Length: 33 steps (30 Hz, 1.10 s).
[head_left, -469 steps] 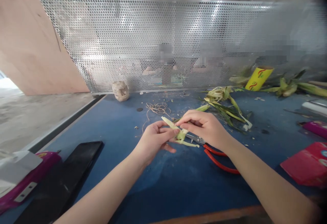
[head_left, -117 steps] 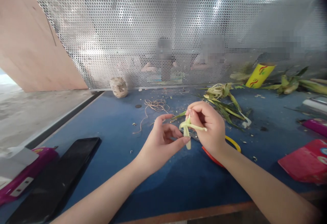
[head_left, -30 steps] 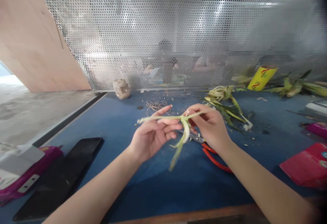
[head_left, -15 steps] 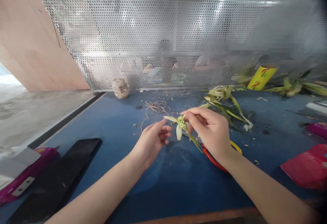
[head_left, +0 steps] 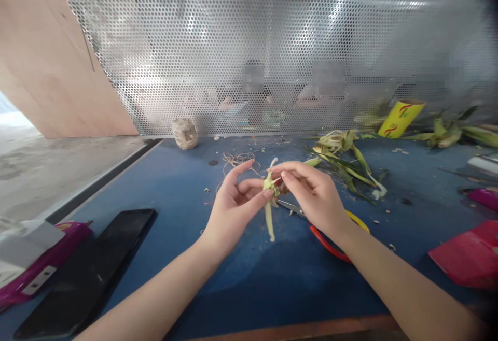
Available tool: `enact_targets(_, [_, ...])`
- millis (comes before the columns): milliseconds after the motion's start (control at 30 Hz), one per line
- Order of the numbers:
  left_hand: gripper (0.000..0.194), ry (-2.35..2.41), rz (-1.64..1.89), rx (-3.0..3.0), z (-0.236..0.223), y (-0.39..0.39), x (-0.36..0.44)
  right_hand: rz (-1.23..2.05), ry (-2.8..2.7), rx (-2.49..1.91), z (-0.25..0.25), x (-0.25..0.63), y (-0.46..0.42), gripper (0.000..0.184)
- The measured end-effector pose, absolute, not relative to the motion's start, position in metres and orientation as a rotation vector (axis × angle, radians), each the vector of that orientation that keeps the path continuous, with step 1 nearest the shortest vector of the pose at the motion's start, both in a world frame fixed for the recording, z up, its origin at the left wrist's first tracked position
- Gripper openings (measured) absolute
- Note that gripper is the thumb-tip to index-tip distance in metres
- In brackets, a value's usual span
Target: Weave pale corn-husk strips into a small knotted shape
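Note:
A small pale-green flower that looks made of corn husk [head_left: 269, 211] is held up over the blue table [head_left: 163, 190]. My left hand [head_left: 237, 201] pinches its middle between thumb and fingers, the index finger raised apart. With thumb and fingertips, my right hand [head_left: 311, 188] grips a thin petal-like strip on the flower's upper right side. One long pale strip hangs below the flower and another points up. Under my right hand lie scissors [head_left: 330, 245] with red and yellow handles, partly covered by it.
Behind my hands lie tangled twine [head_left: 237, 159], a twine ball [head_left: 184, 133] and corn husks [head_left: 342, 159]. A yellow tube [head_left: 400, 118] leans at the perforated metal screen [head_left: 218, 56]. Left are a black phone [head_left: 93, 268] and a purple power strip [head_left: 39, 279]; right, a red packet [head_left: 467, 255].
My left hand has moved right and closed on the flower, which it was beside before. The flower has turned, so a long strip now hangs down. My right hand stays at the flower.

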State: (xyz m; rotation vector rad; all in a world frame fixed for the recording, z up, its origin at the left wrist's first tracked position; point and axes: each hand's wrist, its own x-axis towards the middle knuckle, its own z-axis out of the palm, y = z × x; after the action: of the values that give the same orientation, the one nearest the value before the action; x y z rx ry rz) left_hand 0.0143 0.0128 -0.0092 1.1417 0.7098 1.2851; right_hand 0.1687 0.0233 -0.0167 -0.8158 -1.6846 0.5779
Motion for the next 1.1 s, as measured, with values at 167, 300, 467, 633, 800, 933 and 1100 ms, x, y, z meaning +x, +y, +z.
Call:
enact_targets(167, [0.056, 0.810, 1.419, 1.277, -0.010, 0.015, 0.013, 0.773, -1.854, -0.734, -0.017, 0.169, 0.023, 0.037])
enact_targets(300, [0.038, 0.819, 1.424, 1.281, -0.012, 0.018, 0.011, 0.769, -1.883, -0.816, -0.017, 0.170, 0.026, 0.036])
enact_targets(467, [0.061, 0.736, 1.385, 1.497, -0.016, 0.021, 0.009, 0.692, -1.796, -0.934, -0.015, 0.173, 0.031, 0.028])
enact_targets(633, [0.061, 0.837, 1.445, 1.741, -0.021, 0.022, 0.006, 0.511, -1.867, -0.891, -0.017, 0.174, 0.032, 0.018])
enact_targets(800, [0.056, 1.093, 1.477, 2.200, -0.019, 0.018, -0.001, 0.371, -2.048, -0.749, -0.018, 0.176, 0.030, 0.026])
enact_targets(933, [0.067, 1.135, 1.455, 2.430, -0.019, 0.016, -0.002, 0.302, -2.086, -0.688, -0.019, 0.175, 0.031, 0.018])
enact_targets(1100, [0.066, 1.195, 1.510, 2.430, -0.021, 0.018, -0.003, 0.306, -1.962, -0.684, -0.019, 0.173, 0.032, 0.013])
